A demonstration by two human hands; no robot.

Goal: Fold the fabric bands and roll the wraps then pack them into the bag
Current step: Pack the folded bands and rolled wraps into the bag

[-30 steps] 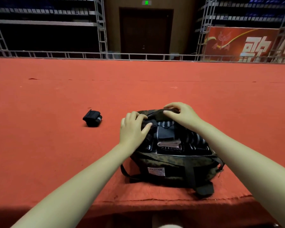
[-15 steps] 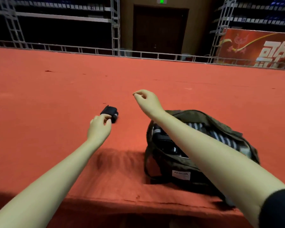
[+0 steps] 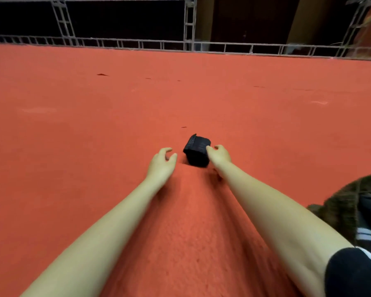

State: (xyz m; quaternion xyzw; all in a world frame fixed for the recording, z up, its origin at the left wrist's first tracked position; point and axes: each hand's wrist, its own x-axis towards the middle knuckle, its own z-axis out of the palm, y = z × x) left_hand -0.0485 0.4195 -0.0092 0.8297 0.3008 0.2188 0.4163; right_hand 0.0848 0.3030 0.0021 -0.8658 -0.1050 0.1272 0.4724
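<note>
A black rolled wrap (image 3: 197,151) lies on the red carpet, just ahead of both hands. My right hand (image 3: 219,157) is against the wrap's right side; its thumb touches the roll and its fingers are loosely curled beside it, not around it. To the left of the wrap, a small gap away, my left hand (image 3: 161,162) hovers with relaxed, slightly curled fingers and holds nothing. The olive bag (image 3: 349,200) shows partly at the right edge, open, with dark and striped fabric (image 3: 367,233) inside.
The red carpeted surface (image 3: 94,125) stretches wide to the left and far ahead. A metal truss railing (image 3: 137,42) runs along its back edge, with dark stands and a doorway behind.
The view has swung left, so the bag has slid to the right edge. Both hands left the bag and reached forward to the black wrap; the right one now touches it.
</note>
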